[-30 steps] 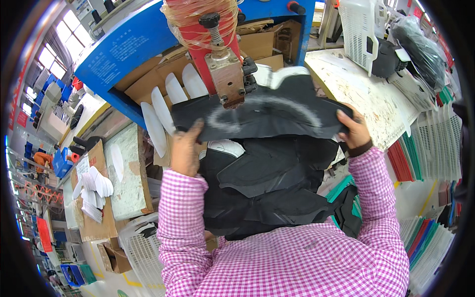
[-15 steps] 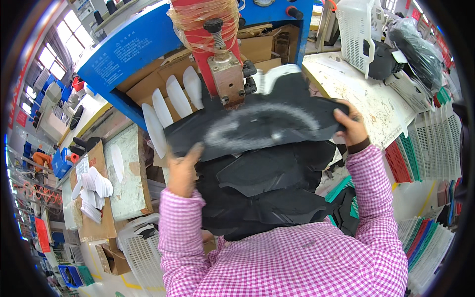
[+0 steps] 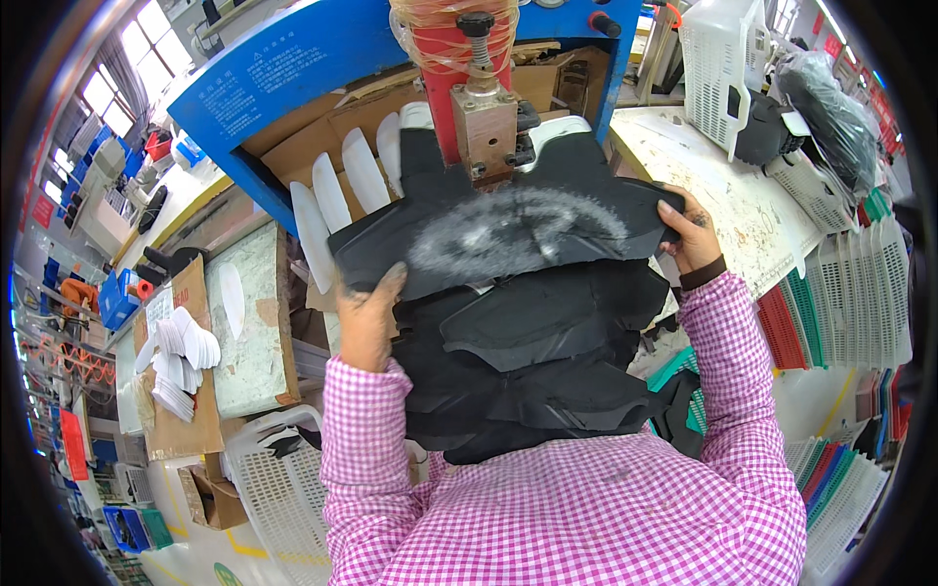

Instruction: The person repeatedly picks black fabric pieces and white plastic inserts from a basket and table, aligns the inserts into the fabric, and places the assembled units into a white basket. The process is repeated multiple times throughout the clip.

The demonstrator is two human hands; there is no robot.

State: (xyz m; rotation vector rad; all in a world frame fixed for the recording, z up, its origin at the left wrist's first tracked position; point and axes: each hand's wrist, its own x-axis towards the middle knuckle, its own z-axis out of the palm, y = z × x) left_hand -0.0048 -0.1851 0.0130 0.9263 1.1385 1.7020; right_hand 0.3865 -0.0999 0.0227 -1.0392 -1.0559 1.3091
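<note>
Between both hands I hold a black sheet-like piece [image 3: 489,278], which has a chalky white oval patch across its top face. My left hand [image 3: 366,317] is closed on its left edge, with the thumb on top. At the right end my right hand [image 3: 692,234] grips the piece, thumb on top and the other fingers mostly hidden. The machine's metal head [image 3: 486,132] is right at the piece's far edge; whether they touch, I cannot tell. Under and nearer to me lie several more black pieces [image 3: 523,327], overlapping one another.
A blue machine frame [image 3: 249,107] stands beyond, with white elongated pieces [image 3: 330,192] upright along its opening. Loose white pieces [image 3: 179,352] lie on cardboard at left. On the right are a worn white table [image 3: 703,161] and coloured plastic baskets [image 3: 860,293].
The blurred black piece is now sharp. Relative to the machine head, it has shifted left and toward me. Both hands have kept hold, and the head view has turned slightly.
</note>
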